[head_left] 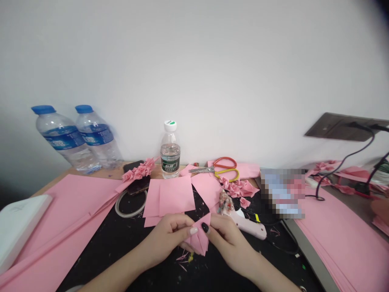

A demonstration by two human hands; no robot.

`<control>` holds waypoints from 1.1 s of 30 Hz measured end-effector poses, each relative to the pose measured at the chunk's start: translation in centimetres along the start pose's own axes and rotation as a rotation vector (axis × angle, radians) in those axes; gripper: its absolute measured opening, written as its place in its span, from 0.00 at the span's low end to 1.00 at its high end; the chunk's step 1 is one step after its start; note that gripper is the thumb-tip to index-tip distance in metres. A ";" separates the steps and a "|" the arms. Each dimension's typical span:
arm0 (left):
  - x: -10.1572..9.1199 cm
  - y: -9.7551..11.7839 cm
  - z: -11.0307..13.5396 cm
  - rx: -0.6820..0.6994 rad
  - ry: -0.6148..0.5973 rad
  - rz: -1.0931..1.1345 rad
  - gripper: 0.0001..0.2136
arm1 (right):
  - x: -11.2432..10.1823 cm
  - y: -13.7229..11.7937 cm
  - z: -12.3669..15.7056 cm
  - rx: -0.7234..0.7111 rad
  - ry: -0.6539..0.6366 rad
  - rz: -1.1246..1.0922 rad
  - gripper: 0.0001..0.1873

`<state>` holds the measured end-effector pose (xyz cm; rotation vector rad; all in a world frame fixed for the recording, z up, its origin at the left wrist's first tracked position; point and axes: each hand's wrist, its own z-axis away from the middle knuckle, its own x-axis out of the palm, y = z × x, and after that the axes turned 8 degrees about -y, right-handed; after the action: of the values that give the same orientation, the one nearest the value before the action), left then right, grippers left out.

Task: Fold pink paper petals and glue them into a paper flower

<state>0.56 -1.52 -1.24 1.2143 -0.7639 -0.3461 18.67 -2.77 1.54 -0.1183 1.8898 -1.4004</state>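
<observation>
My left hand [165, 237] and my right hand [227, 243] meet low in the middle of the view. Both pinch a folded pink paper piece [199, 239], a layered, pointed shape, from either side. Its lower part shows below my fingers, and my fingers hide part of it. Just beyond my left hand lie loose pink paper squares [173, 198]. Close to my right hand rest a pale pink hot glue gun [251, 228] and a small floral fabric bundle [226, 202].
Scissors with red and yellow handles [214, 170] and folded pink paper roses [238, 188] lie beyond my hands. Several water bottles [170, 150] stand by the wall. Large pink sheets [67, 219] cover the left. A co-worker's hand [379, 211] enters at right, beside a pink paper stack [343, 243].
</observation>
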 end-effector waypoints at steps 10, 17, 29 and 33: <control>-0.1 0.0 -0.3 0.007 0.012 0.048 0.09 | -0.1 -0.3 0.2 0.014 0.025 0.058 0.14; 0.1 -0.1 0.0 0.005 0.007 0.020 0.09 | 0.3 0.1 0.1 0.035 0.045 0.064 0.14; 0.2 0.2 -0.1 0.006 0.081 0.015 0.11 | 0.4 0.1 0.1 0.085 0.045 0.073 0.11; 0.1 0.2 -0.1 0.006 0.076 0.004 0.11 | 0.4 0.1 0.1 0.084 0.039 0.079 0.11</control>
<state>0.71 -1.43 -1.05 1.2247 -0.7027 -0.2927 18.47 -2.98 1.20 0.0246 1.8445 -1.4355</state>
